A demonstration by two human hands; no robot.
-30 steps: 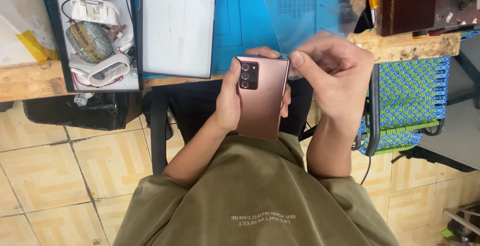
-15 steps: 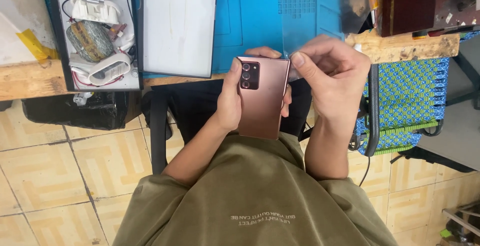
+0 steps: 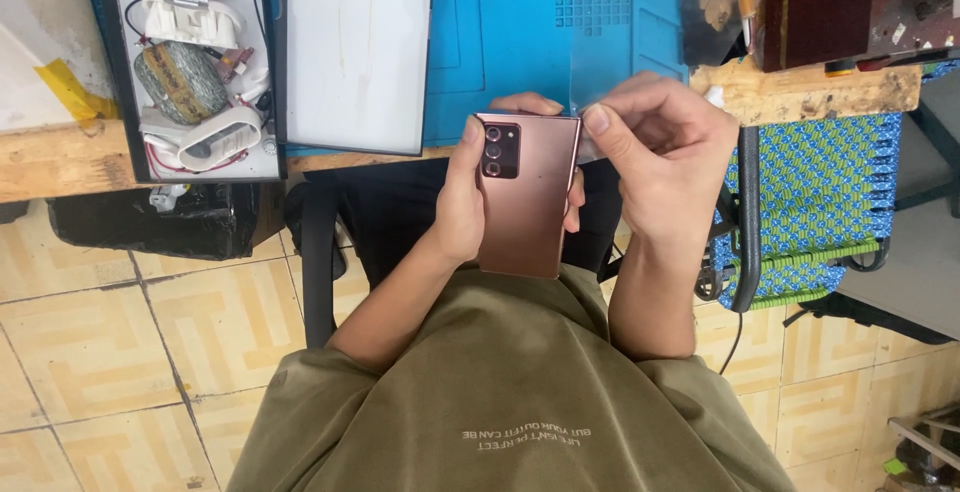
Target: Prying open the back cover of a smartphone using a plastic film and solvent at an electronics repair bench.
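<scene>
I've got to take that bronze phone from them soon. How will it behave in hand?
The bronze phone looks rigid and flat, so probably no flex. Its smooth, satin back may be slippery; the left hand grips its edges. The clear film pinched by the right hand looks floppy.

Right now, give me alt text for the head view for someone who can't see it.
The left hand holds a bronze smartphone back-up over the lap, while the right hand pinches a clear film at its top right corner. Beyond lie a blue work mat and a white panel.
</scene>
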